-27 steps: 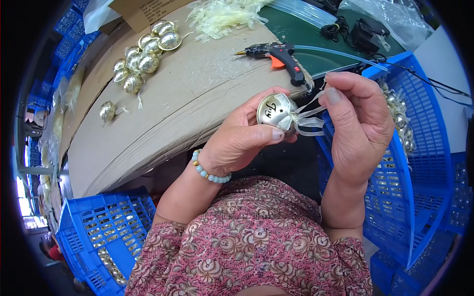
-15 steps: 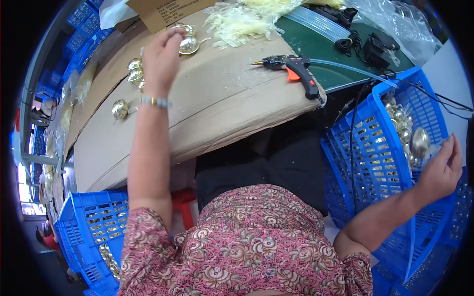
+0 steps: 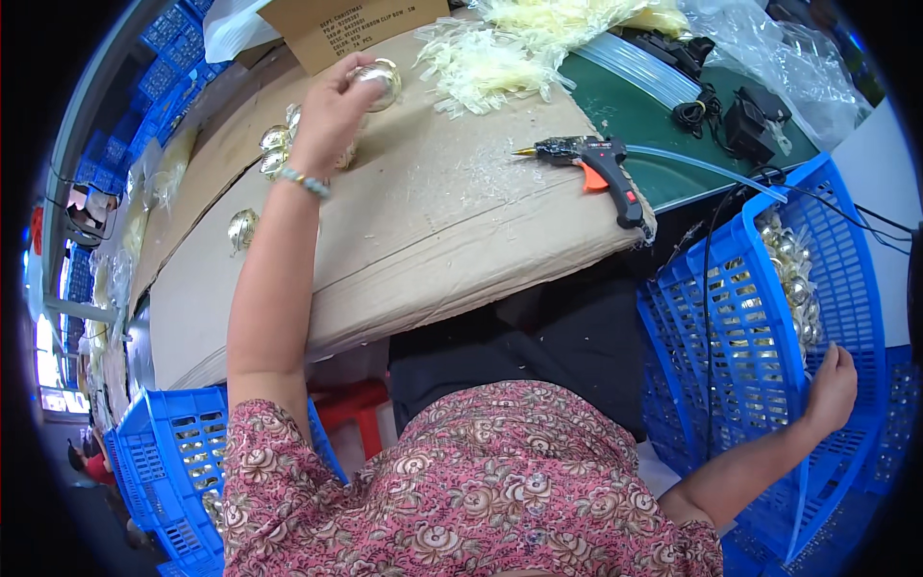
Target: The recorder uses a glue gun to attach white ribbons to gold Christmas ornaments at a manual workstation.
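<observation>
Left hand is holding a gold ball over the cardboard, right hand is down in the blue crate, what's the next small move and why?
Probably set the gold ball down beside the other gold balls on the cardboard sheet and let go. The left hand holds it just past that cluster, while the right hand is spread inside the blue crate near more balls.

Shiny gold bell-shaped ornament [image 3: 378,81], rounded and reflective, pinched in fingertips of left hand [image 3: 332,111] near far edge of cardboard sheet [image 3: 423,221], beside cluster of like gold ornaments [image 3: 279,144]. Further gold ornaments [image 3: 790,274] heaped inside blue crate [image 3: 740,327], just above right hand [image 3: 833,385].
</observation>
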### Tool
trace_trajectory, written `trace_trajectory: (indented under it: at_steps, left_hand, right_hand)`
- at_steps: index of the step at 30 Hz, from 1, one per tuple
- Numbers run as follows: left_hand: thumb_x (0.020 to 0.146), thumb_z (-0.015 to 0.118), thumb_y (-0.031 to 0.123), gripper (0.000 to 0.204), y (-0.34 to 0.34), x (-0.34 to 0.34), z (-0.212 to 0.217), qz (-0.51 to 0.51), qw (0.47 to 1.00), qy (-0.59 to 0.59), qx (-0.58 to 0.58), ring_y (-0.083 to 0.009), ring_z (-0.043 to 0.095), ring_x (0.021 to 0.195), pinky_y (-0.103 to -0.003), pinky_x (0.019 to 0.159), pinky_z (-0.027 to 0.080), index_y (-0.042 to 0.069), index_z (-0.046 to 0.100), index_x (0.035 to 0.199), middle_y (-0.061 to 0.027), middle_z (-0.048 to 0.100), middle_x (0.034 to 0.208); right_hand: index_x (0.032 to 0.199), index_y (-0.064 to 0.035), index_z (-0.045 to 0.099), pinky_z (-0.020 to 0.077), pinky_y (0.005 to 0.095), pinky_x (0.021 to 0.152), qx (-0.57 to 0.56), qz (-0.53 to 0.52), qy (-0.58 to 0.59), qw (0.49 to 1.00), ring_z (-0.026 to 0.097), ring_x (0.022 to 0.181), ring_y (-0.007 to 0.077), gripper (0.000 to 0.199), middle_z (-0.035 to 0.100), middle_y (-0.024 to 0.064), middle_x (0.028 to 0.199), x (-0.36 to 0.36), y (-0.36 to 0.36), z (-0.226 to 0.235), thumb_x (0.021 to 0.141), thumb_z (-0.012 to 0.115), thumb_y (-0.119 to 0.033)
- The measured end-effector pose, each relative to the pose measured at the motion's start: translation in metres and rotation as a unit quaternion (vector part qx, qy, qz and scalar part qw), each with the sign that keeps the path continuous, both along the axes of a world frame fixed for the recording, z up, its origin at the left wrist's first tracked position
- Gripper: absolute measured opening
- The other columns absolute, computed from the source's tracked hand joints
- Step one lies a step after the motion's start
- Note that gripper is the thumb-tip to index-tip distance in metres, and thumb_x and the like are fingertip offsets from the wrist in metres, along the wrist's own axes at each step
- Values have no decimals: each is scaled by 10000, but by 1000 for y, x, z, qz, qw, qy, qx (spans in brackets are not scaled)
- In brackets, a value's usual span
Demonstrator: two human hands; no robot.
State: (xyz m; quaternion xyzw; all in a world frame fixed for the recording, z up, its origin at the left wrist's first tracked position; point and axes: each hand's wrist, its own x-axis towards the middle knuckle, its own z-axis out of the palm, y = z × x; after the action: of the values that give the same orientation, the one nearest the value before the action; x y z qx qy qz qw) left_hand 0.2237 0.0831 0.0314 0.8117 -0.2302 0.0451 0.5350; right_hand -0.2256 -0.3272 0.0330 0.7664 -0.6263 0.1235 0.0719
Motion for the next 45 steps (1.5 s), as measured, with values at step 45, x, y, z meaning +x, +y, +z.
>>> trace_trajectory:
  at_steps: [45]
  left_hand:
    - [963, 425, 464, 447, -27, -158, -28, -168, 771, 459, -407, -162, 646, 778, -336, 627, 554, 62, 579, 1085, -67, 648, 913]
  right_hand:
    - [1123, -23, 613, 356, 354, 985, 545, 599, -516, 278, 513, 1078, 204, 425, 584, 116, 1114, 255, 216, -30, 741, 731, -167]
